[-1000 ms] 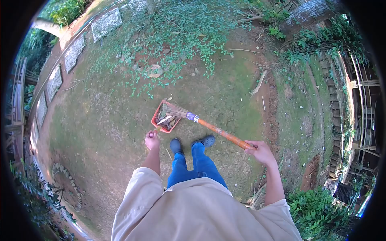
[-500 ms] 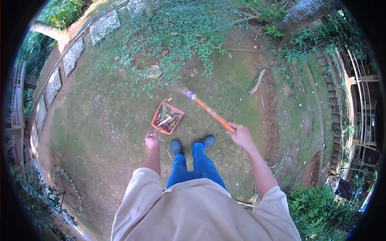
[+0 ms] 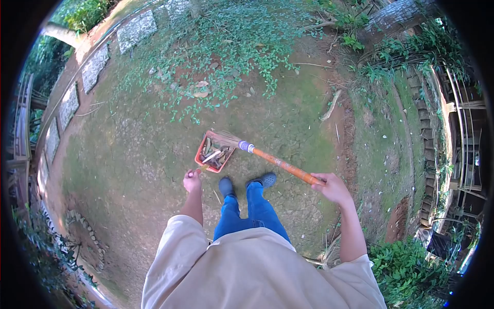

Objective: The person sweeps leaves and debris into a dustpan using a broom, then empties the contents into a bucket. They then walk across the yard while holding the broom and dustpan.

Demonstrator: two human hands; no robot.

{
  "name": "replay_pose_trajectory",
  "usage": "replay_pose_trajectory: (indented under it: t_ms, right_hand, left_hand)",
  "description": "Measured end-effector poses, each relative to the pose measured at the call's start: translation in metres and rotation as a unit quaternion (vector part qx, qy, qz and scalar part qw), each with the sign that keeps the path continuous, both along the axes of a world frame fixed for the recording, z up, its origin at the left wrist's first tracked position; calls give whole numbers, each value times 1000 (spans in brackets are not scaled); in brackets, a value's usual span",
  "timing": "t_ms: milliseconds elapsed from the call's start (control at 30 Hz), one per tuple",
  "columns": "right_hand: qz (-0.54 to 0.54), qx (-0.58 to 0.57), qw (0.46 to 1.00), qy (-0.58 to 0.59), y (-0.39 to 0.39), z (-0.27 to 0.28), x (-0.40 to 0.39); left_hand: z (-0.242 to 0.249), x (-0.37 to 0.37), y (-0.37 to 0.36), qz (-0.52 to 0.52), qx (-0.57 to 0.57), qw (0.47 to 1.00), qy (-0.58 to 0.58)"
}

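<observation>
My right hand (image 3: 335,188) is wrapped round the end of the orange handle of a broom (image 3: 282,163). The broom slants up to the left, and its thin bristles, bound with a purple and white band, spread over the far edge of the dustpan. The orange-red dustpan (image 3: 197,156) holds dry leaves and bits of twig (image 3: 212,155). At the pan's near left corner, my left hand (image 3: 192,181) is closed on its handle, which is mostly hidden by the fingers. A small yellowish piece shows just beyond those fingers.
My feet in dark clogs (image 3: 268,179) stand just below the pan on mossy ground. Low green plants (image 3: 221,67) spread ahead, with dry leaves (image 3: 201,95) among them. Stone slabs (image 3: 69,106) line the left; a tree trunk (image 3: 399,19) stands far right.
My right hand has moved right and slightly down. The broom's bristles have swung from the ground beyond the pan down onto its far edge. My left hand and the dustpan have barely moved.
</observation>
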State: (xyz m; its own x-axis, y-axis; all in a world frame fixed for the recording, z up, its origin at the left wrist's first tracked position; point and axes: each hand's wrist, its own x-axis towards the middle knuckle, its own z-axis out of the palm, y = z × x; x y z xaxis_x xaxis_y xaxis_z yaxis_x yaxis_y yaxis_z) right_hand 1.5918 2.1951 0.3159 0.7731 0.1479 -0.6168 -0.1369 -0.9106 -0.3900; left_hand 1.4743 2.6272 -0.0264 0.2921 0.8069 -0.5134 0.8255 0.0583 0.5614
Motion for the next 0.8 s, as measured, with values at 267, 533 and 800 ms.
replay_pose_trajectory:
  t_ms: [267,533,800]
  right_hand:
    - [-39,4,999,-28,5,-1,-9]
    - [-31,8,998,-53,35,-33,0]
    - [-6,12,999,-34,67,-77,9]
  left_hand:
    - [0,-7,-2,-14,9,1000,-6]
    - [16,-8,0,-4,21,1000,-12]
    - [2,-20,20,6,1,1000,3]
